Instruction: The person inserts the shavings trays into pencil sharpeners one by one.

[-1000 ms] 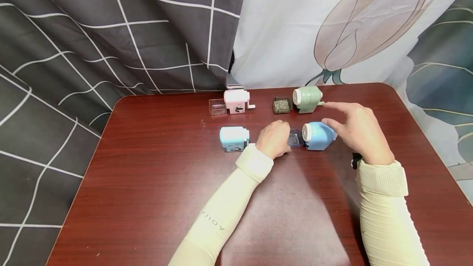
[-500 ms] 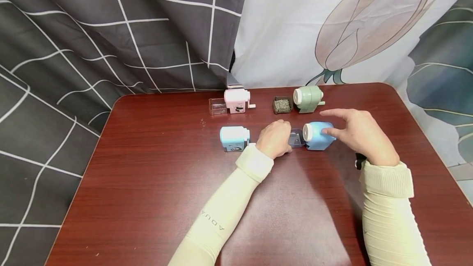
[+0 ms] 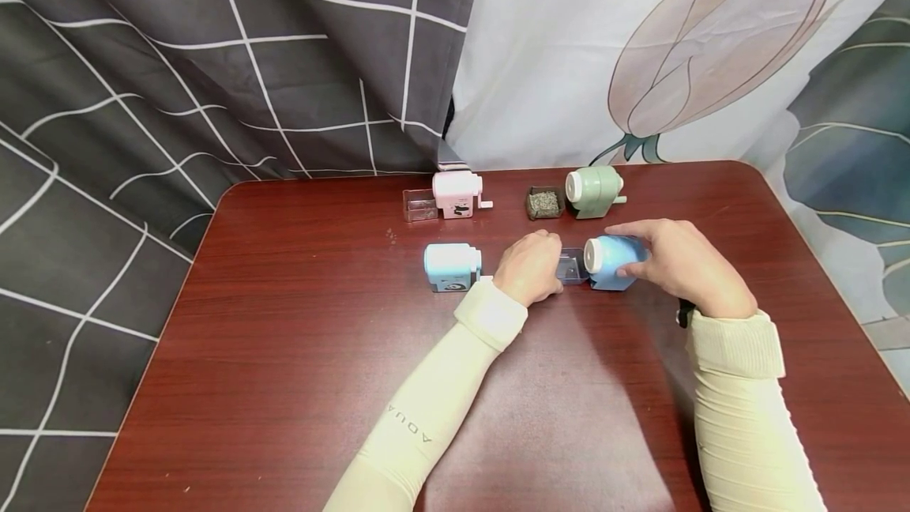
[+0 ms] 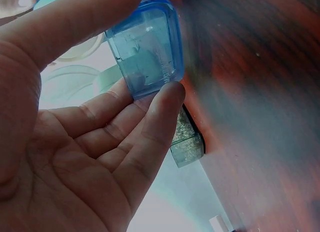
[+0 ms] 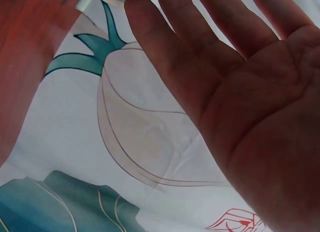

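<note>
- Since the earlier frame, the right hand (image 3: 678,263) has moved in over the blue sharpener (image 3: 610,261); the left hand (image 3: 528,265) stays in place.
- Right grip: partly closed, thumb on the sharpener's near side and forefinger on its far side.
- Left grip: narrowed to a pinch, thumb and fingertips holding the clear blue drawer (image 3: 571,267). The drawer lies between the hands, just beside the sharpener; whether they are joined cannot be told.
- Step in hand, as judged: securing body and drawer together. The next move likely calls for a steady body and a level, aligned drawer.
- Pose: left forearm reaches diagonally inward; right wrist bends toward the left hand.
- Beyond the right grip: green sharpener (image 3: 594,192) and shavings-filled drawer (image 3: 544,202).
- Outward of the left grip: pale-blue sharpener (image 3: 452,265); farther off, pink sharpener (image 3: 455,194).
</note>
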{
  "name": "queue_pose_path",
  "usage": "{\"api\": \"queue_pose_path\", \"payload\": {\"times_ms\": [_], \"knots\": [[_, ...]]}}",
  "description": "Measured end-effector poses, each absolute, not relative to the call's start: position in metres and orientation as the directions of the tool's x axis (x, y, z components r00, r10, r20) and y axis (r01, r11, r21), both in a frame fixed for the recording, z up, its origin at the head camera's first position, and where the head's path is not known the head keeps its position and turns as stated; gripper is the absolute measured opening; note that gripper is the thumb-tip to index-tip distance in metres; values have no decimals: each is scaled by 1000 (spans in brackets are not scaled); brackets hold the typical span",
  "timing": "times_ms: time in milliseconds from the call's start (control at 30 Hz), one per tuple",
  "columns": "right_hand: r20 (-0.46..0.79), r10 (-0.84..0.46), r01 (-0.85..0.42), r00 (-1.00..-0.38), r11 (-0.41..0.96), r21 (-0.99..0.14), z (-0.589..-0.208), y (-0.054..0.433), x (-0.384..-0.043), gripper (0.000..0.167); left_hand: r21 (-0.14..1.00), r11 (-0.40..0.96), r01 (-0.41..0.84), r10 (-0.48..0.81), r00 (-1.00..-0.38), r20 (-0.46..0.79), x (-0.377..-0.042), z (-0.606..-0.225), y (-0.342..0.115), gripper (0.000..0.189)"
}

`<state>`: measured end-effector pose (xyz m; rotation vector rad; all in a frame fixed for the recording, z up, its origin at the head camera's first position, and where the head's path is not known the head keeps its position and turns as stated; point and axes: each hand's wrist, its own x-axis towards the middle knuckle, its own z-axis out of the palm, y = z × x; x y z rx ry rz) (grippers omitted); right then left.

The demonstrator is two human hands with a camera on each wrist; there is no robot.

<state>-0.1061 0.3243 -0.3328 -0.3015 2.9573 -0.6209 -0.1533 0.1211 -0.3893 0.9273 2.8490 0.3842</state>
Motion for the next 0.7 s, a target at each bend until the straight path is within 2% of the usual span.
{"api": "queue_pose_path", "payload": {"times_ms": [300, 700], "knots": [[-93, -222, -170, -971, 906, -389, -336, 321, -109, 57, 276, 776, 567, 597, -801, -34, -153, -390, 121, 46], [-53, -231, -195, -972, 908, -372, -335, 323, -108, 56, 271, 785, 557, 589, -806, -52, -153, -392, 123, 43]]}}
